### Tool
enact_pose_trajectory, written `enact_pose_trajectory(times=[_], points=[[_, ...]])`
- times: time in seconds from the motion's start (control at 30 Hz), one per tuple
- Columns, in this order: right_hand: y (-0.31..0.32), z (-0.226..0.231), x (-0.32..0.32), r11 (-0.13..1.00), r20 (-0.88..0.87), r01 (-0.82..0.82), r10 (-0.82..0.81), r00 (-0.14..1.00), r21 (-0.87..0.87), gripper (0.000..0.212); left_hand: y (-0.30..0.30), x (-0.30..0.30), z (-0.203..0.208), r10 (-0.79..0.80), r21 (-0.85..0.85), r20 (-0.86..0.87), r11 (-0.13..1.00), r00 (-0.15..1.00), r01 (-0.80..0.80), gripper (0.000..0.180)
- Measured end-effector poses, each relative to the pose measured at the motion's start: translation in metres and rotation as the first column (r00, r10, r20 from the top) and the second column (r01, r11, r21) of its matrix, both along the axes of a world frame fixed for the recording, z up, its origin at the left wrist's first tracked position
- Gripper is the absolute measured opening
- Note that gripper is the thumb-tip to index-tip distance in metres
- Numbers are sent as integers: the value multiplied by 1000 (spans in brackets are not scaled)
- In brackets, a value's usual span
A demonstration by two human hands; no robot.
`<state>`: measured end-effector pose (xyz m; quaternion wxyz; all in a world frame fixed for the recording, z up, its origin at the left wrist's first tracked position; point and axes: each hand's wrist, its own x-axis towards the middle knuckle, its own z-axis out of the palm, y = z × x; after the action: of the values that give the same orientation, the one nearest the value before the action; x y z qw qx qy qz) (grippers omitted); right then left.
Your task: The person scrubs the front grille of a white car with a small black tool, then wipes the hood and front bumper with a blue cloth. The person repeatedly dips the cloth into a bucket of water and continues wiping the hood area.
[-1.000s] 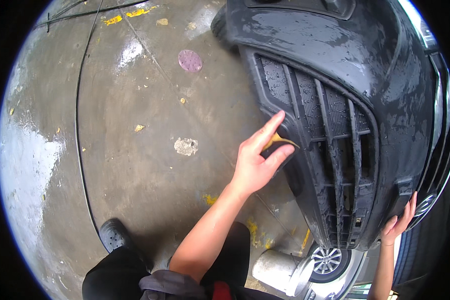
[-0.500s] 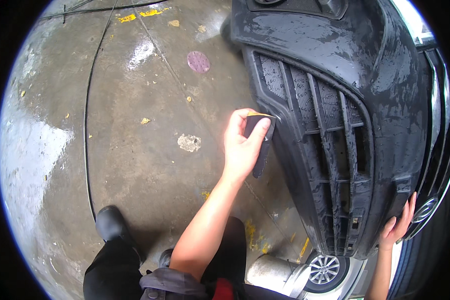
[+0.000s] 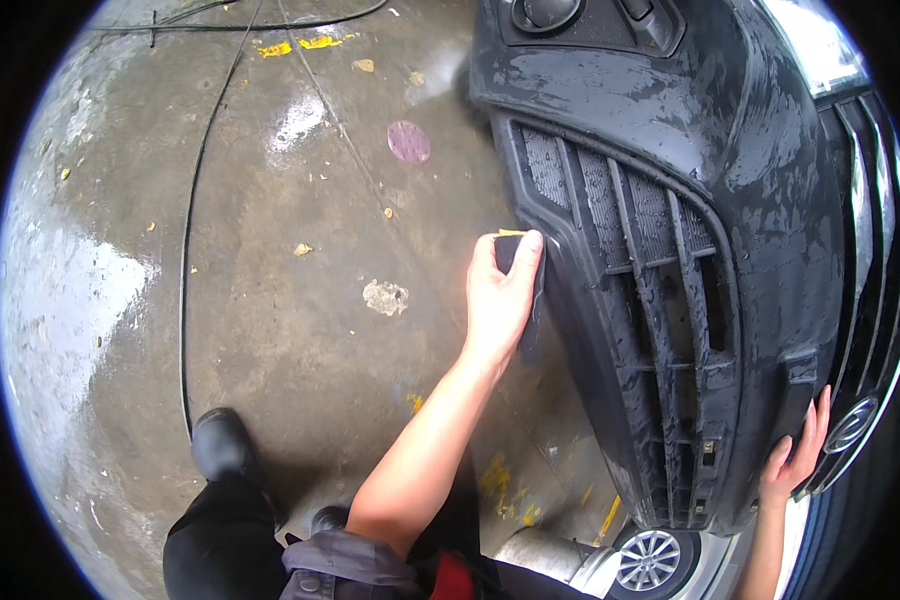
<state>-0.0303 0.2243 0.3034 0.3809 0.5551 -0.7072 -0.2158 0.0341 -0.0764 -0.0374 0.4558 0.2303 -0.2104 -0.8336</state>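
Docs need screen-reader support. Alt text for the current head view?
A person's left hand pinches a dark sheet with a yellow edge beside a wet, dark car bumper; the right hand rests open against the bumper near a chrome emblem. On the stained floor lie a thin black hose and a purple disc.

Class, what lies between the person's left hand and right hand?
In the head view, the wet black car bumper, with its slatted lower grille, lies between the left hand and the right hand.
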Motion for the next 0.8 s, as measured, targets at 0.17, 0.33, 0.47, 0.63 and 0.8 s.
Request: enact_pose_trajectory(times=[0.17,0.33,0.47,0.63,0.8], points=[[2,1,1,1000,-4,-1,1,1000,-12,48,5,0,6,-42,54,-71,998,997,46,29],[-1,-1,1,1000,-1,-1,1,1000,-13,48,-35,-5,2,32,135,-17,990,999,-30,27],[2,-1,-1,1000,-3,-15,15,1000,-9,48,-15,-5,13,1,100,22,995,1000,-3,27],[-2,-2,1,1000,-16,-5,5,1000,-8,47,-50,4,5,7,94,-95,996,995,2,25],[0,-2,0,1000,-11,-24,24,1000,-10,47,-12,5,20,-27,60,-64,998,998,31,23]])
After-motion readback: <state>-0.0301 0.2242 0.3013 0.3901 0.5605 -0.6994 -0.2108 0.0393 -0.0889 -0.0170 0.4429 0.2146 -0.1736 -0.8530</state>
